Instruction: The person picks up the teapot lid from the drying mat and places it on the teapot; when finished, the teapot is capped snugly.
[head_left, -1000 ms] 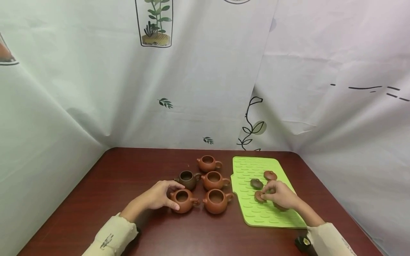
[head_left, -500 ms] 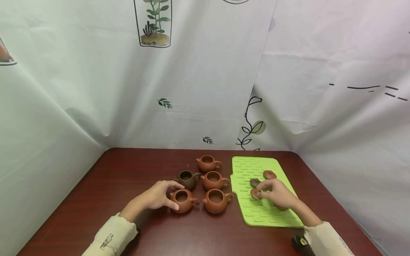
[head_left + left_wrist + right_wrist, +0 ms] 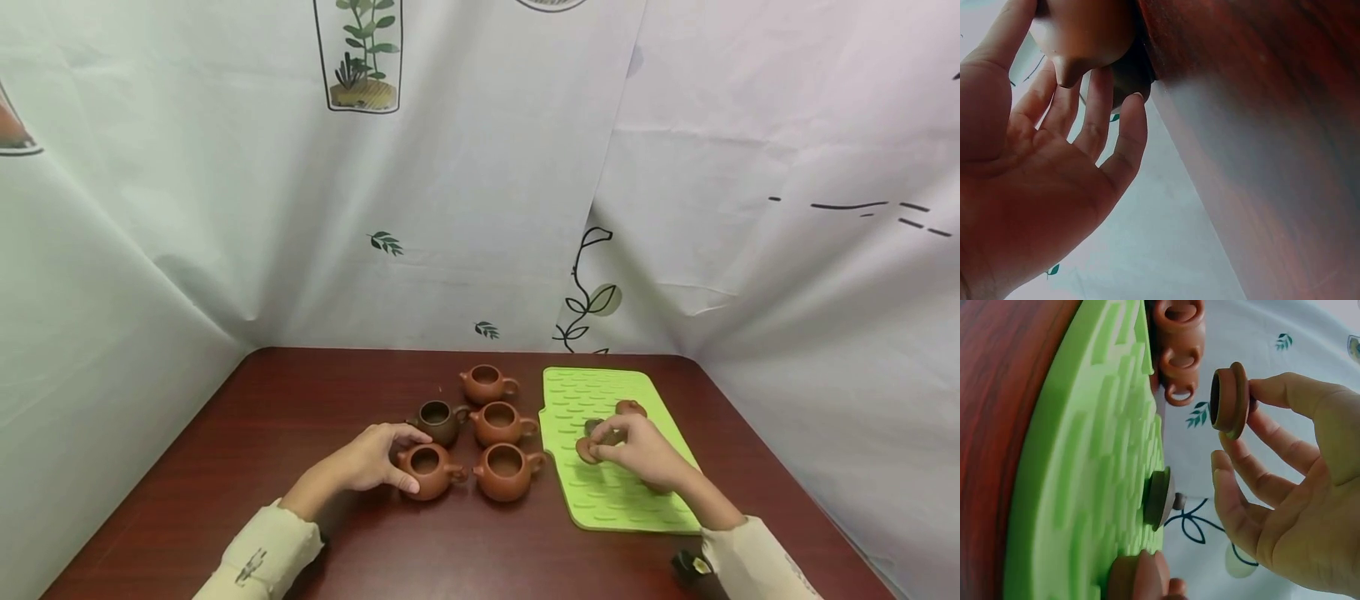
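Red-brown teapot (image 3: 429, 483), lidless, stands leftmost at the near side of the table (image 3: 225, 433); your left hand (image 3: 372, 457) holds it from the spout side, thumb in front, fingers curved loosely behind. Just beyond sits a dark teapot (image 3: 442, 432), also uncovered. Next comes a column of three more red-brown pots, the far pot (image 3: 487, 390), middle pot (image 3: 497, 433) and near pot (image 3: 504, 485), so none of the five wears a lid. Over the green mat (image 3: 557, 425) to their right, your right hand (image 3: 643, 457) pinches a small red-brown lid (image 3: 584, 451) by its knob, clear of the mat. A dark lid (image 3: 1160, 499), a far red-brown lid (image 3: 631, 407) and one mostly hidden lid (image 3: 658, 487) lie there unused. You look to be early on: one lid raised, none fitted. You can read no brand or label: your left sleeve (image 3: 266, 546) carries an illegible dark mark, the backdrop (image 3: 480, 192) only drawings, and the black object (image 3: 684, 567) by your right cuff a pale, unreadable patch.
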`<state>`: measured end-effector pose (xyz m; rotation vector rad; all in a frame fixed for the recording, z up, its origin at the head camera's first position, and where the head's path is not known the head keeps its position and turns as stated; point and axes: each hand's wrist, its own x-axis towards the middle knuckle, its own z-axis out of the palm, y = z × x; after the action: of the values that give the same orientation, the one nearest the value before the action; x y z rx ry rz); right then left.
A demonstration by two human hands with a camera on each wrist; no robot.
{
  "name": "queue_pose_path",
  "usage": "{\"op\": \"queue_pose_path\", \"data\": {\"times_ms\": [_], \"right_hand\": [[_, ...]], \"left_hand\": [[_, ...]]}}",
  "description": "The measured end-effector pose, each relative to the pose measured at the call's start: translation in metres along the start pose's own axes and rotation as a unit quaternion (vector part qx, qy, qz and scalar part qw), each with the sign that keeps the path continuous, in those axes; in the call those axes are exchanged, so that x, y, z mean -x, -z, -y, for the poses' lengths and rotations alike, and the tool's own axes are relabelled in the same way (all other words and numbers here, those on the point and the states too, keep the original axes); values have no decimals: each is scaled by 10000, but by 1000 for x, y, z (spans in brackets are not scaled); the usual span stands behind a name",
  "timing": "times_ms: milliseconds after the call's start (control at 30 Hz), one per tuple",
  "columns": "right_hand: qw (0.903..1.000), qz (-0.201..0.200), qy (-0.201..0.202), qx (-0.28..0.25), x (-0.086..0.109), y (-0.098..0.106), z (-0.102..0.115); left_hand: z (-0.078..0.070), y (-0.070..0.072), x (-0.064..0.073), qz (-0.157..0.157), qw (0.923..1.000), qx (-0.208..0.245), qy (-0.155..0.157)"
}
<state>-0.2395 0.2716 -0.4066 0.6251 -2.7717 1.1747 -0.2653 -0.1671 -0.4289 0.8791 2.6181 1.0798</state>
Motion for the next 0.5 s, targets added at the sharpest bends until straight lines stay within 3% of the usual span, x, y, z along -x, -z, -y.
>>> {"op": "queue_pose_path", "data": {"times_ms": [167, 367, 500], "right_hand": [[9998, -190, 21, -104, -3, -4, 9], [9976, -202, -349, -563, -12, -11, 23], [9976, -251, -447, -462, -19, -14, 33]], "left_hand": [[-1, 1, -1, 21, 10000, 19, 39], [-1, 1, 0, 17, 10000, -8, 60], [-1, 1, -1, 21, 10000, -30, 11]]}}
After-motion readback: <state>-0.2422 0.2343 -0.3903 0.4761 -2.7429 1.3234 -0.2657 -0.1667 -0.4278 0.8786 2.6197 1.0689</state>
